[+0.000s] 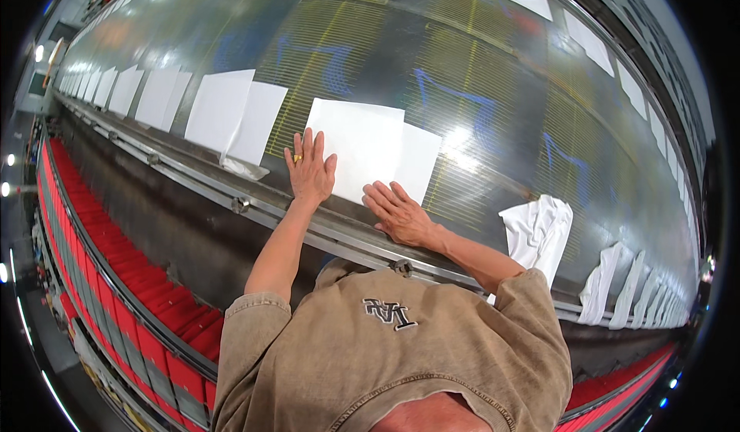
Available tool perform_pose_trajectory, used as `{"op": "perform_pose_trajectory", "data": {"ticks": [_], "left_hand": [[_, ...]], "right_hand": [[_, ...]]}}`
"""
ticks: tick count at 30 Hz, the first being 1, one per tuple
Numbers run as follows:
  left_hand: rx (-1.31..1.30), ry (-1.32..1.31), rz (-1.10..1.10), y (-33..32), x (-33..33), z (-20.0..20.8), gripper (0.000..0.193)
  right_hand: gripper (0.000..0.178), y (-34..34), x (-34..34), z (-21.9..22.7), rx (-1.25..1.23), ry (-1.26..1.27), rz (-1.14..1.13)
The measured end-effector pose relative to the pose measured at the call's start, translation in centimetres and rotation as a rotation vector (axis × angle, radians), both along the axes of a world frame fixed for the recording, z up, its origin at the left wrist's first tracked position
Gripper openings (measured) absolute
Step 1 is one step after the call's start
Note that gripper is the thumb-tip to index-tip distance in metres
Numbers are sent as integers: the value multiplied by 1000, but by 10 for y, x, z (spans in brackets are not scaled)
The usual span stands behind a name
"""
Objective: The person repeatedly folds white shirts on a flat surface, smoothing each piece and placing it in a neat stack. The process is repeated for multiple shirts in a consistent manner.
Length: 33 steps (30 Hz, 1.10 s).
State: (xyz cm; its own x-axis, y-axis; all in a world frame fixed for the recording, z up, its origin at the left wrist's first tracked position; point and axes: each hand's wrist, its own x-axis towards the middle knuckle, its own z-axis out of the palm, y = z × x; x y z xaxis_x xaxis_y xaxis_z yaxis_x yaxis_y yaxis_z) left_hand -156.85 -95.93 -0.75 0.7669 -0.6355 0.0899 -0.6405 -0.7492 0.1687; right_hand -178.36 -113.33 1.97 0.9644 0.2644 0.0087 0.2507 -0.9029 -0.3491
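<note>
Two overlapping white cloth pieces lie flat in front of me: a left one (358, 139) and a right one (422, 158) partly tucked under it. My left hand (310, 171) rests with fingers stretched out on the left edge of the left piece; a yellow ring is on one finger. Over the near edge of the cloth, my right hand (401, 215) lies palm down, its fingers extended. Neither hand grips anything. To the right, a crumpled white cloth (539, 235) hangs partly over the table's near edge.
The long dark table (370, 62) carries yellow line patterns and blue marks. A metal rail (297, 231) runs along its near side. More flat white pieces (220, 112) line the left, and several folded cloths (601, 285) hang at the right. Red panels (131, 239) stand lower left.
</note>
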Motion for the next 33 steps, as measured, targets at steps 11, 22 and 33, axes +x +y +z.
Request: {"op": "perform_pose_trajectory", "data": {"ticks": [11, 22, 33], "left_hand": [[81, -45, -13, 0, 6, -12, 65], [-475, 20, -204, -18, -68, 42, 24], [-34, 343, -798, -187, -387, 47, 45]], "right_hand": [[47, 44, -47, 30, 232, -304, -526], [42, -27, -295, 57, -29, -340, -1472], [17, -103, -369, 43, 2, 119, -1404]]}}
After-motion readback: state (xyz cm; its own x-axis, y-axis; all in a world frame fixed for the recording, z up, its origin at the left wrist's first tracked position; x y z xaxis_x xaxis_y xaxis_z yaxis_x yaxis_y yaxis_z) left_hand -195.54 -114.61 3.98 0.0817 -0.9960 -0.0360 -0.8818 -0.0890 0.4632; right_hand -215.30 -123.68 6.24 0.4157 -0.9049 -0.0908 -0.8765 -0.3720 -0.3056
